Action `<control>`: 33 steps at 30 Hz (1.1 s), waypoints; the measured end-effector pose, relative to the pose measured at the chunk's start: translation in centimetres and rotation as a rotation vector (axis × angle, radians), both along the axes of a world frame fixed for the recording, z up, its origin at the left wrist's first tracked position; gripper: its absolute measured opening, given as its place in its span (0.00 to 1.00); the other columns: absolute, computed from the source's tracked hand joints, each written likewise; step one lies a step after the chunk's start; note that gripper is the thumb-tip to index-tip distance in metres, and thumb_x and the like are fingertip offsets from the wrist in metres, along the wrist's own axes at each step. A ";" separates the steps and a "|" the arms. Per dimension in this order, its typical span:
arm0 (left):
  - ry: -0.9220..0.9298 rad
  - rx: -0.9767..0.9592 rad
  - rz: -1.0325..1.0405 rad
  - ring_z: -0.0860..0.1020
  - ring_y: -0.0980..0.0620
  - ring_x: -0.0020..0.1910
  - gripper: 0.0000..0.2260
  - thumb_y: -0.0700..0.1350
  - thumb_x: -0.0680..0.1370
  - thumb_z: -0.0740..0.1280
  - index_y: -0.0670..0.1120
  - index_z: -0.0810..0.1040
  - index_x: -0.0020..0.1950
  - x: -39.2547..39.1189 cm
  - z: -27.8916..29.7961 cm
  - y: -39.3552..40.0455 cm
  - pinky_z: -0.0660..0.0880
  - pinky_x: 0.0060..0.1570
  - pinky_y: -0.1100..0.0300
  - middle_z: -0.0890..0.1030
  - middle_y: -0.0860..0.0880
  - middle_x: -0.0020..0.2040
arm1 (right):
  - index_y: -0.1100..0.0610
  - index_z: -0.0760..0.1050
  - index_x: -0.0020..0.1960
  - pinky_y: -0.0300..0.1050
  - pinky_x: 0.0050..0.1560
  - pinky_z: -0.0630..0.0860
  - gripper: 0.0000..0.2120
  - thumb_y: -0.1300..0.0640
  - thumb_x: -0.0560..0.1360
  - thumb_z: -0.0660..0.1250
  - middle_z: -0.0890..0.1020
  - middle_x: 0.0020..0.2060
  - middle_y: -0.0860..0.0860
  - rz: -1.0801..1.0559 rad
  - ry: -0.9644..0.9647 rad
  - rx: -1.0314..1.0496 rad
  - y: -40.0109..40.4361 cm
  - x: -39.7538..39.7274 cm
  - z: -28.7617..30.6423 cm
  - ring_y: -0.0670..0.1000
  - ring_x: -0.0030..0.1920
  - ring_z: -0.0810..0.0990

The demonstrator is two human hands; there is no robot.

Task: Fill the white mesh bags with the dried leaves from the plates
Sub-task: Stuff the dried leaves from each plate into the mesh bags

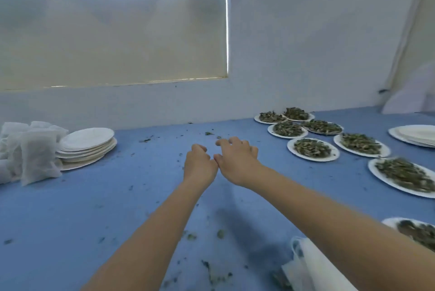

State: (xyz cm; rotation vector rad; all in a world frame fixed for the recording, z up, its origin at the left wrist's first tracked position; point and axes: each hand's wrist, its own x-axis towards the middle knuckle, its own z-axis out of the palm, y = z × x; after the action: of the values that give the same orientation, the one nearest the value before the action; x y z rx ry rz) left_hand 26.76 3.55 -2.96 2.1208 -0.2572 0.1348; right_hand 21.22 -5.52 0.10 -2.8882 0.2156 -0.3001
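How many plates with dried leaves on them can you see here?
8: four plates clustered by the wall, two nearer, one at the right edge, one partly hidden behind the right forearm.

table [117, 196]: blue; plates [87, 142]: white; mesh bags [37, 156]: white; dried leaves [310, 148]: dark green
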 end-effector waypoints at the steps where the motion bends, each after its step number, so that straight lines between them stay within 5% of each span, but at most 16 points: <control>1: 0.012 0.001 -0.052 0.73 0.51 0.46 0.16 0.42 0.77 0.62 0.41 0.66 0.64 -0.8 -0.2 -2.6 0.68 0.40 0.61 0.74 0.44 0.59 | 0.52 0.57 0.74 0.54 0.67 0.56 0.22 0.49 0.81 0.52 0.61 0.70 0.56 -0.041 0.015 -0.001 -2.4 -1.0 0.0 0.60 0.69 0.60; 7: 0.119 0.047 -0.253 0.73 0.50 0.50 0.17 0.44 0.77 0.63 0.42 0.66 0.64 -3.3 -1.8 -16.4 0.68 0.41 0.61 0.73 0.44 0.60 | 0.56 0.58 0.73 0.58 0.68 0.57 0.26 0.45 0.79 0.56 0.61 0.71 0.58 -0.272 0.134 0.072 -15.6 -5.0 -0.9 0.61 0.70 0.59; 12: 0.118 0.138 -0.286 0.73 0.44 0.58 0.17 0.41 0.75 0.65 0.39 0.68 0.62 -2.5 -2.7 -23.9 0.70 0.48 0.56 0.72 0.42 0.61 | 0.61 0.61 0.69 0.51 0.62 0.66 0.29 0.43 0.77 0.61 0.65 0.68 0.59 -0.402 0.166 0.179 -24.0 -4.3 -3.3 0.60 0.68 0.63; 17: 0.142 0.183 -0.267 0.70 0.41 0.61 0.17 0.41 0.76 0.61 0.37 0.65 0.63 0.8 -3.6 -27.7 0.68 0.53 0.54 0.70 0.38 0.63 | 0.59 0.67 0.45 0.43 0.39 0.66 0.24 0.38 0.71 0.66 0.70 0.43 0.56 -0.540 0.226 0.313 -28.9 -2.2 -5.7 0.58 0.57 0.70; 20: 0.226 0.177 -0.241 0.67 0.40 0.65 0.21 0.41 0.78 0.59 0.37 0.60 0.69 2.8 -3.9 -29.3 0.66 0.59 0.53 0.68 0.39 0.66 | 0.61 0.61 0.68 0.50 0.62 0.65 0.47 0.30 0.63 0.68 0.70 0.63 0.58 -0.592 0.191 0.325 -29.8 -0.7 -6.6 0.60 0.67 0.65; 22: 0.311 0.151 -0.226 0.65 0.40 0.67 0.25 0.43 0.78 0.59 0.39 0.55 0.72 3.7 -4.0 -30.2 0.66 0.63 0.51 0.67 0.38 0.68 | 0.60 0.53 0.73 0.54 0.67 0.61 0.56 0.28 0.59 0.69 0.64 0.69 0.58 -0.612 0.163 0.326 -29.8 0.1 -6.9 0.61 0.70 0.61; 33: 0.353 0.066 -0.207 0.71 0.41 0.60 0.18 0.39 0.77 0.57 0.39 0.62 0.66 2.2 -3.3 -25.4 0.72 0.57 0.52 0.71 0.39 0.62 | 0.63 0.49 0.73 0.51 0.63 0.65 0.61 0.35 0.56 0.77 0.66 0.68 0.60 -0.618 0.101 0.377 -25.3 0.2 -5.9 0.61 0.67 0.65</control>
State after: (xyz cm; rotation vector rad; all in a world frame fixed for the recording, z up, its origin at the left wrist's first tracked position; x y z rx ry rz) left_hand 28.99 -21.89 -6.30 2.1248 -0.2707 -0.3717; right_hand 21.47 -30.87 -5.81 -2.3960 1.0617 -0.1853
